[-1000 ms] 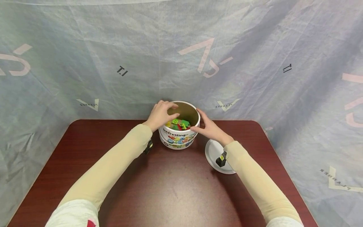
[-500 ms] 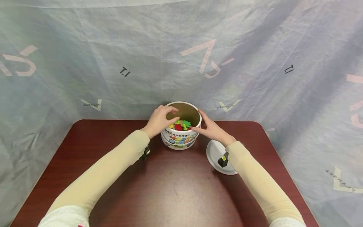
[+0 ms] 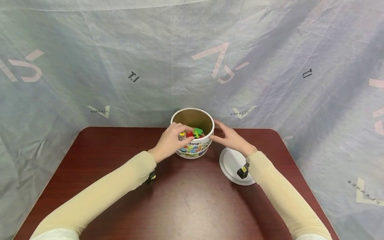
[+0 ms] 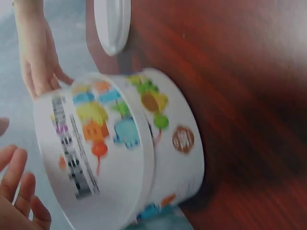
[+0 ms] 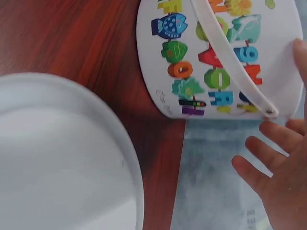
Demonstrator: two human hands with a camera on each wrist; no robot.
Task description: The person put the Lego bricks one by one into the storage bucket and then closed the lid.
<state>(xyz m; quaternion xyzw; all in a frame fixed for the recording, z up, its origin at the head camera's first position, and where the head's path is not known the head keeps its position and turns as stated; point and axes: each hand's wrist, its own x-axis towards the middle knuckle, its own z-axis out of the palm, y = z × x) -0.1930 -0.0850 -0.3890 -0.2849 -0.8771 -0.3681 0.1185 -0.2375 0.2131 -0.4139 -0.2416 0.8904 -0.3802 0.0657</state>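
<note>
A round white bucket (image 3: 195,150) with colourful cartoon print stands at the back of the table, its top uncovered. Red, green and yellow toy blocks (image 3: 198,131) lie inside it. My left hand (image 3: 171,141) is over the bucket's front left rim, fingers loosely bent and thumb apart, with nothing between them. At the right rim is my right hand (image 3: 232,138), its thumb at the front and its fingers reaching behind. In the right wrist view, those fingers (image 5: 254,172) are spread beside the end of the white handle (image 5: 235,62).
A white round lid (image 3: 232,165) lies on the brown table (image 3: 186,200), right of the bucket and partly under my right forearm. A grey printed cloth (image 3: 168,60) hangs right behind the table's back edge.
My left hand has come from the bucket's left rim toward its front, lower and nearer to me. My right hand has shifted slightly outward to the right. Bucket and lid stay put.
</note>
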